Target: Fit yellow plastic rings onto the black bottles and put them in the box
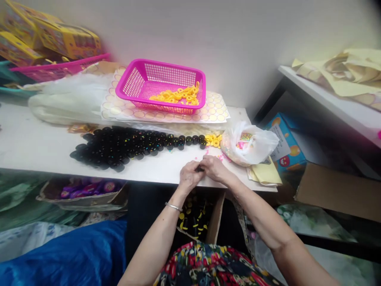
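My left hand (189,175) and my right hand (213,167) meet at the front edge of the white table, fingers closed around a small black piece (199,169), mostly hidden by them. It looks like the rounded black pieces (119,145) spread in a large group to the left, many with tiny coloured specks. That group narrows to a row reaching a small pile of yellow ring-shaped parts (213,140). Beside these stands an open white plastic bag (250,145) with colourful small bits inside. Pink bits (222,157) lie scattered just beyond my right hand.
A pink basket (160,105) holding yellow ring parts sits on sticker sheets (218,109) at the back. Below my hands, a cardboard box (214,222) contains black-and-yellow pieces. To the right are a blue box (287,143) and a shelf (333,97); yellow boxes (68,39) stand at left.
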Tool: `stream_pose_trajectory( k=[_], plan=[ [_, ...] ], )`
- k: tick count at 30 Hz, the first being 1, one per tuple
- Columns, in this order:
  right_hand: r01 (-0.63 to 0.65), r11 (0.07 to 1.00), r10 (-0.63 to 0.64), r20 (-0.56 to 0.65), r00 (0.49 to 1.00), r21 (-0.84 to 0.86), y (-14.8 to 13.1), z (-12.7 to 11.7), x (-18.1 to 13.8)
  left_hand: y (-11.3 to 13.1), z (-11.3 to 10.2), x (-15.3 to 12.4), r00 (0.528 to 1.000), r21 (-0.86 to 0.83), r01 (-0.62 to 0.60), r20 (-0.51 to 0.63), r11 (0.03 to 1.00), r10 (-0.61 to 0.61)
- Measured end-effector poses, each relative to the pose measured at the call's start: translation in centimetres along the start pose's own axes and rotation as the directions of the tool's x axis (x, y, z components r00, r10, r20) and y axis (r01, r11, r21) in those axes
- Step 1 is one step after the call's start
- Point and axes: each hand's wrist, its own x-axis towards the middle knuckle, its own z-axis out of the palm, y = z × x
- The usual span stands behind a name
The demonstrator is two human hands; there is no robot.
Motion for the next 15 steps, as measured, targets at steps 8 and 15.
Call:
stream_pose_trajectory(
  k=[8,15],
  plan=[
    [-0.114,0.901,0.2,-0.167,0.966,0.418,3.1,-1.0,-0.1,0.1,0.0,0.0,0.999,-0.018,-0.014,-0.031,1.0,0.013],
    [-0.555,0.819,0.49,-0.325,0.809,-0.147,6.3,-1.6,2.5,-0.1,-0.1,0.0,1.0,-0.052,-0.01,-0.03,0.999,0.008]
  ],
)
